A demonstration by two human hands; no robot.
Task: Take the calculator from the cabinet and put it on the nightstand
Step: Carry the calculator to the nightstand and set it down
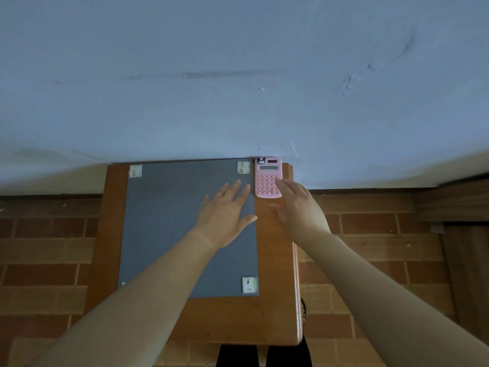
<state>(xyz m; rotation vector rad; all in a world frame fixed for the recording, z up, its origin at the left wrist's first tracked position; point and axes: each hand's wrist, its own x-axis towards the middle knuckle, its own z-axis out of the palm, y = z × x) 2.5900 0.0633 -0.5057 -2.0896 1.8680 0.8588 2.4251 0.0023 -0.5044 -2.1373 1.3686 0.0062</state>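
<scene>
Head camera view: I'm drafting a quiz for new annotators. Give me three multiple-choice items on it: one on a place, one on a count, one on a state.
1. Where on the brown wooden nightstand top does the pink rectangular calculator lie?
A) far right corner, beside the flat grey mat
B) middle of the mat
C) near left corner

2. How many hands reach over the calculator?
A) none
B) one
C) two

3. How is the left hand?
A) a fist
B) fingers straight and spread
C) gripping the calculator

Answers:
1 A, it lies at the far edge, just right of the mat.
2 B, only the right hand has fingers over its keys.
3 B, it is flat above the mat and holds nothing.
</scene>
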